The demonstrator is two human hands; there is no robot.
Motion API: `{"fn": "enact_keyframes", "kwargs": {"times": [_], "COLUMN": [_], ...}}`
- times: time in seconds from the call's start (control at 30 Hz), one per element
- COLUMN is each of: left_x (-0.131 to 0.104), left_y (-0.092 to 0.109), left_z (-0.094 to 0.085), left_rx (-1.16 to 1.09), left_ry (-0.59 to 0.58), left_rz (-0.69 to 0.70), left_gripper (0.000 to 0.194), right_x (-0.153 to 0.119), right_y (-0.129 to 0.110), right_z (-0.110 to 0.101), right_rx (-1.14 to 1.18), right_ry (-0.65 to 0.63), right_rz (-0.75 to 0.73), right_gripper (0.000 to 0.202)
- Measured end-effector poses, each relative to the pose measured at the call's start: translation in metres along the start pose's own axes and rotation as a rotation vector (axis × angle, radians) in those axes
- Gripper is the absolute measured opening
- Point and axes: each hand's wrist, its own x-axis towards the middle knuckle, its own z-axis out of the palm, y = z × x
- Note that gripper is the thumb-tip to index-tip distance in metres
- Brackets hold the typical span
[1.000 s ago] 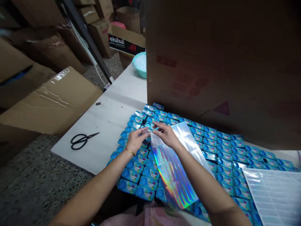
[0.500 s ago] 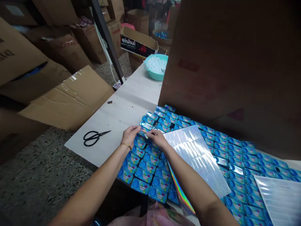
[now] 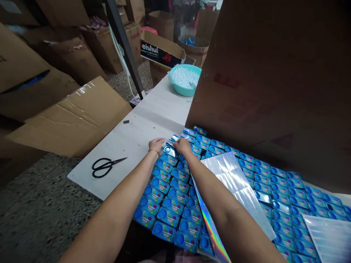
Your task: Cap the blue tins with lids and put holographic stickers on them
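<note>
Rows of small blue tins [image 3: 172, 205] with printed lids cover the near part of the white table. At the far end of the leftmost rows, my left hand [image 3: 156, 145] pinches one end of a small shiny sticker [image 3: 170, 142]. My right hand [image 3: 183, 147] has its fingers closed at the sticker's other end, just above the tins. Under my right forearm lies a silvery holographic sticker sheet [image 3: 233, 182], resting across the tins. The fingertips of my right hand are partly hidden behind its back.
Black-handled scissors [image 3: 105, 167] lie at the table's [image 3: 142, 128] left. A turquoise basin [image 3: 181, 89] of small white pieces stands farther back. A large cardboard box [image 3: 260, 91] walls off the right rear. Another silvery sheet [image 3: 329, 237] covers tins at right. Cartons [image 3: 74, 113] crowd the left floor.
Both hands have moved away from me to tins farther up the row, keeping the sticker between them. A shiny film now shows on the tin just nearer. The view has shifted slightly.
</note>
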Motion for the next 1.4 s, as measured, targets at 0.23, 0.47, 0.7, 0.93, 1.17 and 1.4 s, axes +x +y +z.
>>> {"fn": "enact_keyframes", "kwargs": {"times": [0.23, 0.47, 0.7, 0.93, 1.17, 1.4], "left_x": [0.008, 0.013, 0.011, -0.082, -0.143, -0.147], "left_y": [-0.005, -0.007, 0.018, 0.011, -0.024, -0.031], "left_z": [0.005, 0.008, -0.011, 0.033, 0.097, 0.102], "left_rx": [0.04, 0.133, 0.411, 0.843, 1.021, 1.019], "left_ry": [-0.066, -0.162, -0.186, -0.555, -0.557, -0.476], "left_rz": [-0.132, -0.173, 0.016, 0.813, 0.875, 0.858], "left_gripper": [0.023, 0.019, 0.021, 0.027, 0.032, 0.027], "right_x": [0.006, -0.017, -0.04, -0.087, -0.093, -0.089], "right_y": [-0.004, 0.002, 0.026, 0.165, 0.181, 0.197], "right_z": [0.001, 0.002, -0.011, -0.086, -0.087, -0.099], "right_rx": [-0.167, -0.432, -0.428, -0.17, -0.47, -0.534], "right_ry": [-0.016, 0.063, 0.095, 0.42, 0.236, 0.192], "right_rz": [0.129, -0.213, -0.403, -0.189, -0.345, -0.439], "right_gripper": [0.028, 0.026, 0.034, 0.034, 0.032, 0.034]}}
